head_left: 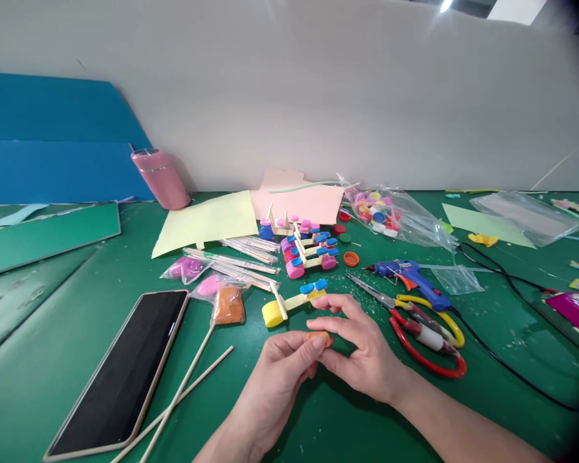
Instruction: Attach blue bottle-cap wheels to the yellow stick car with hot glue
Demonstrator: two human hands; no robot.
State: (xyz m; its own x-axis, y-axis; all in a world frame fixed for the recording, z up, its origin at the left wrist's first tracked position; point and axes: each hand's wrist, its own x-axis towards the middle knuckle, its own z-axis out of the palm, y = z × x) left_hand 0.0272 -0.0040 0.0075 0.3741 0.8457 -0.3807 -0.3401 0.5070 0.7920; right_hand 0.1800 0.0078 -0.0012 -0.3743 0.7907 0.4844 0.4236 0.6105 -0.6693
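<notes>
Apparently soft and light: a small orange piece (323, 335) pinched just above the green tabletop (241, 402).

The left hand (287, 366) grips it between thumb and bent forefinger, low in front of the yellow model (273, 314); the right hand (367, 350) arches close by with fingers parted, its thumb at the piece's near edge, though whether it presses there I cannot tell. It looks like modelling clay, much the colour of the bagged orange block (229, 305) to the left, so it probably weighs next to nothing, dents under a firm thumb and is more tacky than slippery. Breakage seems a lesser worry than fingerprints or a squashed outline. Best hold, I judge: light fingertip pads on opposite edges, leaving the broad face untouched.
</notes>
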